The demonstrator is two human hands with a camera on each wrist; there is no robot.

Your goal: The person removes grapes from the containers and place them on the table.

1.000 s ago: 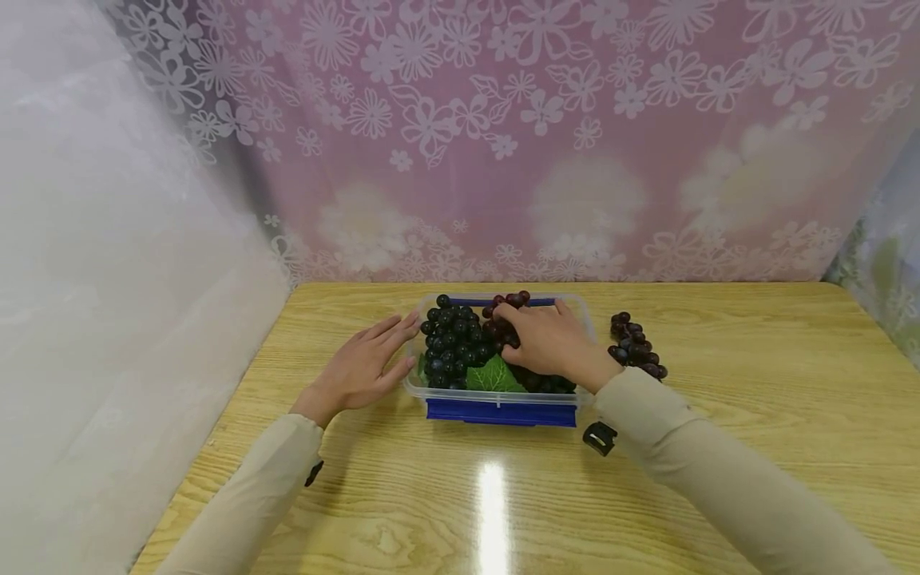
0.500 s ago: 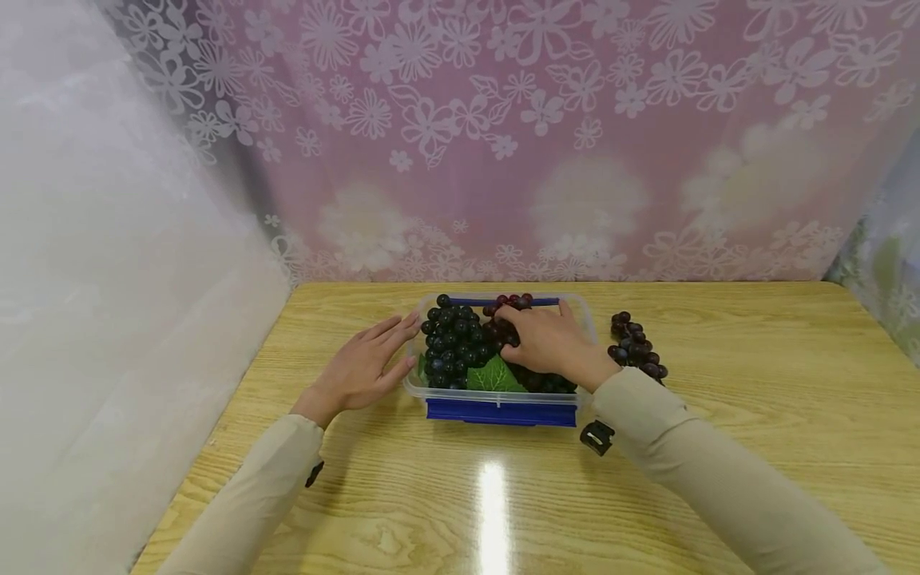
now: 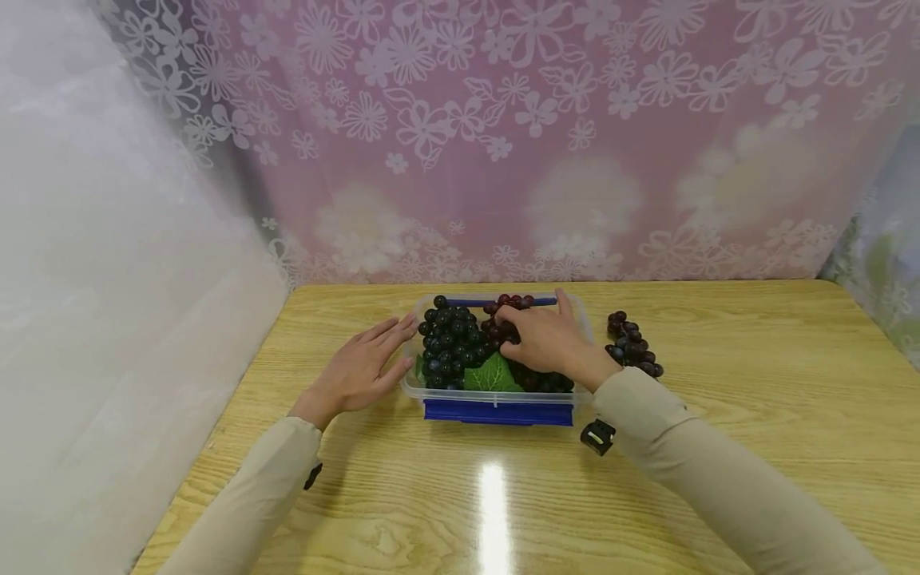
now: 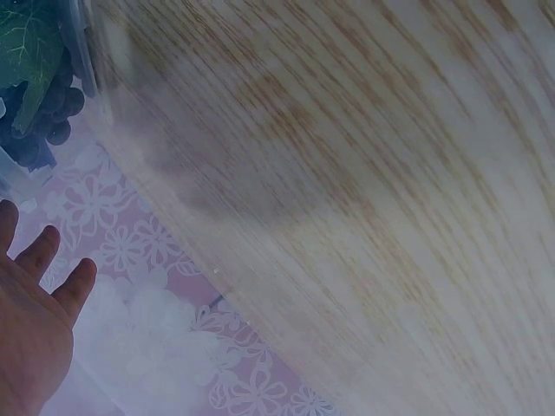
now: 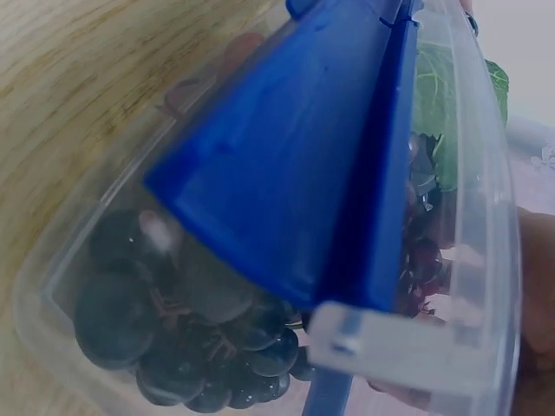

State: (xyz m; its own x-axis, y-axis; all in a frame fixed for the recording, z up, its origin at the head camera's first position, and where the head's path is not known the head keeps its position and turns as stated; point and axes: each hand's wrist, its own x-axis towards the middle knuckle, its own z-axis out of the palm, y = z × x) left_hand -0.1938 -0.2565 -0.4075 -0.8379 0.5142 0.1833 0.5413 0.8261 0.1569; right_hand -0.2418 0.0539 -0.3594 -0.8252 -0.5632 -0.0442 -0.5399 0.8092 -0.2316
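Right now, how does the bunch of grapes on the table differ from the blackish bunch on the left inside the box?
The loose grape bunch lies on the bare wooden table, right of the clear box; the dark grape bunch sits inside the box. The loose bunch looks reddish-purple and smaller; the dark one looks blue-black and fuller, with a green leaf beside it. No hand touches the loose bunch; the left hand rests at the box wall next to the dark bunch. Both are whole clusters.

**Dark fruit, blue clips, pink flowers**

Blue-black grapes (image 3: pixel 449 343) and dark red grapes (image 3: pixel 513 307) fill a clear container (image 3: pixel 413 385) with blue latches (image 3: pixel 497 412). A green leaf (image 3: pixel 491 374) lies among them. The table (image 3: pixel 755 383) is yellow woodgrain; the curtain (image 3: pixel 539 136) is pink with white flowers. Sleeves (image 3: pixel 704 471) are beige.
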